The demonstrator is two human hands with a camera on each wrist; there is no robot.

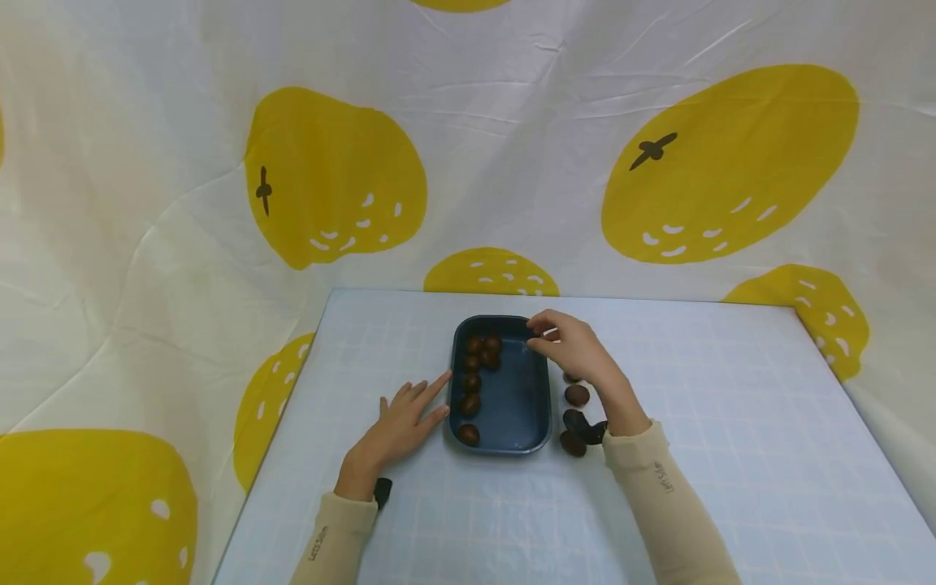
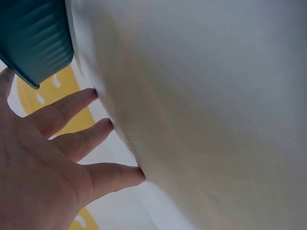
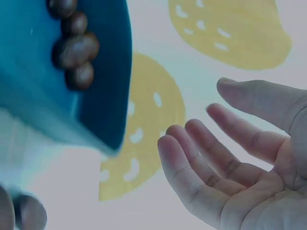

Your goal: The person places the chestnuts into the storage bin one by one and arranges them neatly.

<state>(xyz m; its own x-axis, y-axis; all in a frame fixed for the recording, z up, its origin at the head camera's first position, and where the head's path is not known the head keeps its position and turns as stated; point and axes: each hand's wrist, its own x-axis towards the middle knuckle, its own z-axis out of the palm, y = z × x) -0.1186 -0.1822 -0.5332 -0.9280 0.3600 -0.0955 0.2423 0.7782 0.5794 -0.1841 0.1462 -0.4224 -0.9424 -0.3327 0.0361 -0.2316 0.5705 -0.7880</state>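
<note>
A blue rectangular tray [image 1: 519,398] holds several shiny brown chestnuts [image 1: 470,405], lined along its left side and bunched in the far left corner. My left hand [image 1: 398,426] lies at the tray's left wall, its fingers spread and straight. In the left wrist view, three fingertips [image 2: 106,124] rest on the tabletop beside the tray. Over the tray's far right rim is my right hand [image 1: 574,353], its fingers bent loosely. The right wrist view shows that palm and its fingers [image 3: 180,165] with nothing in them, apart from the tray wall.
More chestnuts [image 1: 577,396] lie on the table just right of the tray, partly hidden under the right forearm. A pale checked cloth [image 1: 731,422] covers the table. Behind it hangs a white curtain [image 1: 504,162] with yellow fruit prints. Black wrist devices [image 1: 383,492] show at both cuffs.
</note>
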